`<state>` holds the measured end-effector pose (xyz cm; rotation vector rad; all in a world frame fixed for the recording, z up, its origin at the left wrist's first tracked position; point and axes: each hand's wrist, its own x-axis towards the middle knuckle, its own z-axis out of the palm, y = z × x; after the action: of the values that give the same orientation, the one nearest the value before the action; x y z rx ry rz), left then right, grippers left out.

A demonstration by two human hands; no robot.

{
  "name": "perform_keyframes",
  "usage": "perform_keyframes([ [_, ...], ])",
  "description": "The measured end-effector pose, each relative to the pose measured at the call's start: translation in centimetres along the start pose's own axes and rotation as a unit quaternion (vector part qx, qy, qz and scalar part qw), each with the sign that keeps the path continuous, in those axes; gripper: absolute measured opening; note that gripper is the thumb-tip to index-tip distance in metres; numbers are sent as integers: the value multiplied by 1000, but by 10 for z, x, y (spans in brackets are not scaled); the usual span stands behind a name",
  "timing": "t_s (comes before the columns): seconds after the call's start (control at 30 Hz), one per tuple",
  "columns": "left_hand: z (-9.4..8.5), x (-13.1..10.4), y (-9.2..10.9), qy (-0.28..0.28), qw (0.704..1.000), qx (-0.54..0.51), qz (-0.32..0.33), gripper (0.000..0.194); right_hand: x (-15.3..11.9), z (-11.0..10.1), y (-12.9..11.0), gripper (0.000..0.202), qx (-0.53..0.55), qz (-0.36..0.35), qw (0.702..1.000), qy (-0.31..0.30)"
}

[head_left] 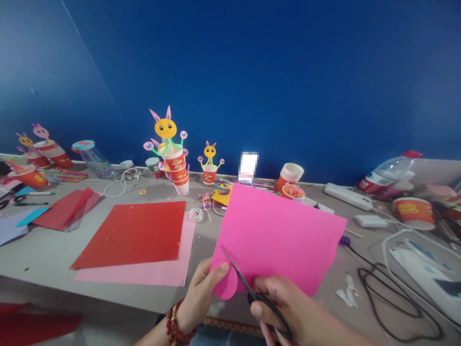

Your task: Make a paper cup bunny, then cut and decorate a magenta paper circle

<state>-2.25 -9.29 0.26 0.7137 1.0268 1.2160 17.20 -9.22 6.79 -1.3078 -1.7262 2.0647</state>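
A large sheet of bright pink paper (281, 235) is held up in front of me above the table's front edge. My left hand (207, 283) pinches its lower left corner, thumb on top, where a rounded, partly cut pink piece (226, 286) shows. Black-handled scissors (272, 310) are in my right hand (284, 302), fingers through the handles. Their blades lie across the pink sheet beside the rounded piece, pointing up and left. My right fingers also lie against the sheet's lower edge.
Red paper (137, 230) lies over light pink paper (162, 274) at left. Behind stand stacked paper cups with a yellow bunny face (165, 128) and a smaller cup figure (209, 173). A tape roll (196, 215), dark cable (392, 293) and plastic bottle (389, 173) also lie about.
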Motion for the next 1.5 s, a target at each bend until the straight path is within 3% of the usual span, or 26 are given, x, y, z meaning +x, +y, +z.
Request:
perform_keyframes([
  [0.13, -2, 2, 0, -25, 1000, 15, 6, 35, 3, -1, 1, 63, 4, -1, 1000, -1],
  [0.4, -4, 5, -1, -4, 999, 28, 16, 34, 4, -3, 2, 63, 5, -2, 1000, 3],
  [0.73, -3, 8, -3, -23, 999, 27, 24, 33, 5, -4, 3, 64, 0, 8, 1000, 10],
  [0.93, 2, 7, -1, -44, 998, 18, 31, 35, -4, -6, -15, 56, -10, 28, 999, 20],
  [1.13, 5, 6, 12, -68, 996, 40, 38, 38, -11, -12, -40, 43, -80, 90, 992, 39],
  [1.5, 4, 11, 15, -83, 993, 61, 51, 36, -2, -30, -40, 42, -79, 21, 997, -10],
])
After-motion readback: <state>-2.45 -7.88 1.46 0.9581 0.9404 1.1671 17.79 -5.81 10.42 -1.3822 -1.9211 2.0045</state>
